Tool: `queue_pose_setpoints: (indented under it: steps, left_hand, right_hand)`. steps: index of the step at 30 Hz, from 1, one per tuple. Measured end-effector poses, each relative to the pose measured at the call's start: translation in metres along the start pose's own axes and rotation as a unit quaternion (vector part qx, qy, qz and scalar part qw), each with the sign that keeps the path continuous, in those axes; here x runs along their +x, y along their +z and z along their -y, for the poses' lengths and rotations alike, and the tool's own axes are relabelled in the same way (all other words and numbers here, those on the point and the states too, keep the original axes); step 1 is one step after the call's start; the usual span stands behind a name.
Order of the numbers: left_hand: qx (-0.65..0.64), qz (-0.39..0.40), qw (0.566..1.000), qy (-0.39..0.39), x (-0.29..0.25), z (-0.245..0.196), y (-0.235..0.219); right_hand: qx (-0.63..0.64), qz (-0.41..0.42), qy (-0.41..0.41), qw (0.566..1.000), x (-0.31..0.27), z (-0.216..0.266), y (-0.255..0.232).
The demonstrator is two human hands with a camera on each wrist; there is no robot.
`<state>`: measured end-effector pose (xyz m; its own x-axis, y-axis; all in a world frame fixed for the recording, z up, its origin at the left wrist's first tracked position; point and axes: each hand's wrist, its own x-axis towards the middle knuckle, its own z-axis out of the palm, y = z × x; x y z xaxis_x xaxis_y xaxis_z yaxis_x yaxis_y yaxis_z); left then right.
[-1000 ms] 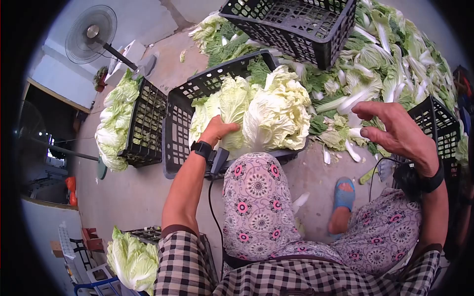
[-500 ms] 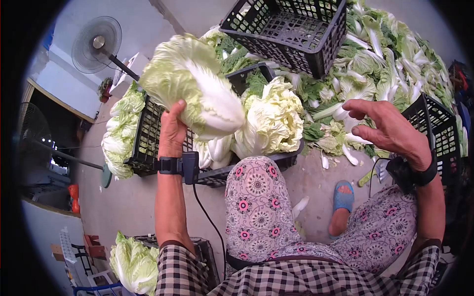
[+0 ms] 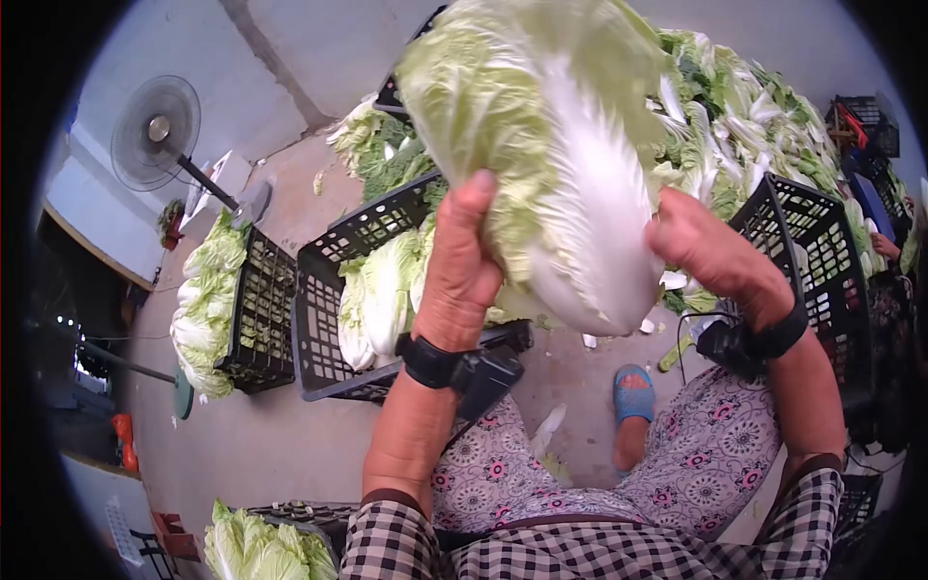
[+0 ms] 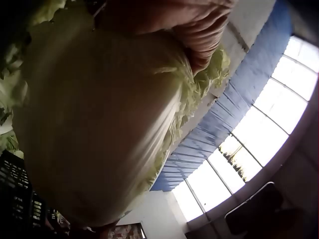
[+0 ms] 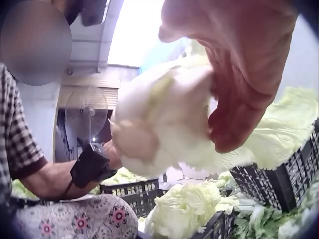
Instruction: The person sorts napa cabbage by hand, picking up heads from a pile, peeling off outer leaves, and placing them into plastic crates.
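Note:
A large napa cabbage (image 3: 556, 145) with a white rib and pale green leaves is held up close to the head camera. My left hand (image 3: 464, 266) grips its left side, thumb up along the leaves. On its right side my right hand (image 3: 701, 246) holds the lower part, fingers curled round behind it. The left wrist view is filled by the cabbage (image 4: 99, 134), with fingers (image 4: 199, 25) on top. Seen from the right wrist, curled fingers (image 5: 244, 84) press into the cabbage (image 5: 159, 119).
A black crate (image 3: 324, 290) holding cabbages (image 3: 377, 290) stands on the floor in front of my knees. Another crate (image 3: 256, 309) with cabbages sits to its left, and an open crate (image 3: 822, 251) at the right. Trimmed leaves (image 3: 754, 126) are heaped behind. A fan (image 3: 155, 121) stands far left.
My left hand lifted the cabbage from the crate and brought it up toward me. My right hand, open in the air before, now holds the cabbage's right side.

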<state>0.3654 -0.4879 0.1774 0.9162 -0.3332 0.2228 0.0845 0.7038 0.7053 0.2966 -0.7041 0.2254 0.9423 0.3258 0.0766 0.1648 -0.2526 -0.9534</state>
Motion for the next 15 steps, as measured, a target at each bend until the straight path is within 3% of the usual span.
queue_pose_setpoints:
  steps: [1, 2, 3, 6, 11, 12, 15]
  left_hand:
    - [0.012, 0.01, 1.0, 0.009, -0.002, 0.007, 0.007]
    - [0.055, 0.025, 0.998, 0.02, -0.002, 0.009, 0.007]
    - [0.099, 0.039, 0.994, 0.032, -0.002, 0.01, 0.006]
    - [0.167, 0.05, 0.985, -0.012, -0.002, 0.02, -0.002]
    - [0.139, 0.11, 0.978, -0.107, -0.004, 0.038, -0.013]
    - [0.127, 0.115, 0.978, -0.121, -0.005, 0.04, -0.014]
    - [0.06, 0.09, 0.977, -0.184, -0.006, 0.043, -0.015]
  right_hand:
    - [-0.065, -0.017, -0.06, 0.996, -0.001, -0.007, 0.001]
    - [-0.012, -0.022, 0.015, 1.0, -0.004, -0.008, -0.004]
    - [0.017, -0.051, 0.004, 0.999, -0.003, -0.012, -0.007]
    - [0.008, -0.084, 0.018, 0.996, -0.001, -0.027, -0.012]
    - [-0.087, -0.106, 0.034, 0.99, 0.0, -0.027, -0.007]
    - [-0.103, -0.08, 0.005, 0.991, 0.0, -0.027, -0.007]
    - [0.001, -0.014, 0.079, 0.997, -0.004, -0.012, -0.008]
